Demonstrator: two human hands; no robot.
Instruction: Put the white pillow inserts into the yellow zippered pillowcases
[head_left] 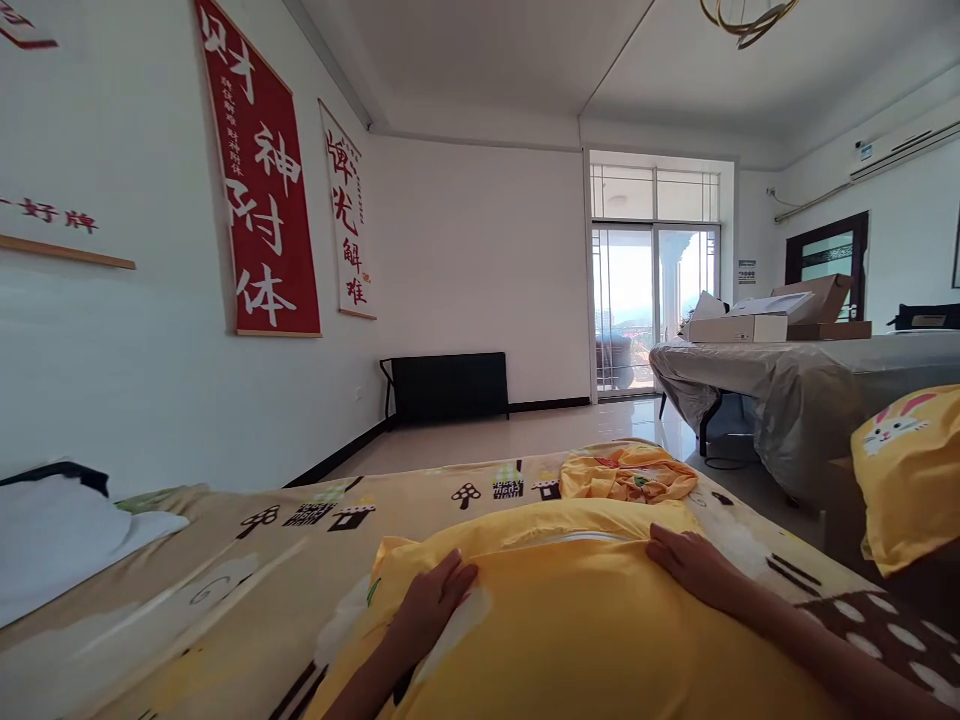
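A plump yellow pillow [570,630] lies in front of me on the patterned bedspread [420,490]. Along its far edge the yellow pillowcase [615,515] has an opening, and a thin strip of white shows there. My left hand [441,598] is closed on the case's edge at the left of this opening. At the right end of the opening, my right hand [690,565] grips the edge with its fingertips. Just beyond the pillow, a crumpled yellow cloth [630,474] with a coloured print rests on the bedspread.
To the right is another yellow pillow [915,475] with a rabbit print. Behind it stands a plastic-covered table [810,390] bearing an open cardboard box [739,328]. White fabric [60,545] lies at the left. A black folded table [450,387] leans by the far wall.
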